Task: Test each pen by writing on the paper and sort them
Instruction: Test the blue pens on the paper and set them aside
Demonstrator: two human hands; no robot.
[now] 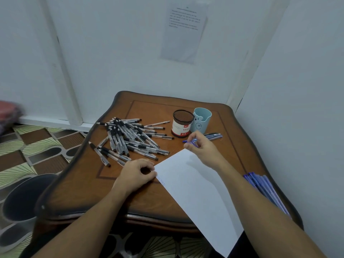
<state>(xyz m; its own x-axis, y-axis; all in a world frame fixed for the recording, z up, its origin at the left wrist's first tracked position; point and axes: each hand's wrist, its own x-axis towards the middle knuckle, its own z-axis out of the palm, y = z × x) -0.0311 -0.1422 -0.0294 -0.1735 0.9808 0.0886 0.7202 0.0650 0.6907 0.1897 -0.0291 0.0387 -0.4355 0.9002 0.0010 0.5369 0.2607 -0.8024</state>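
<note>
From the head view, the right hand [200, 146] pinches 1 blue pen [188, 140] just past the far corner of the paper [195, 187]. The left hand [137, 173], fingers curled, sits at the sheet's left edge; whether it pins it I cannot tell. Best to hold the sheet flat and scribble briefly on a bare patch.

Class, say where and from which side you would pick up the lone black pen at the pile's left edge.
Pinch the pen mid-barrel from above-left: it lies flat on the table at the edge of the pile, with bare wood only on its left.
</note>
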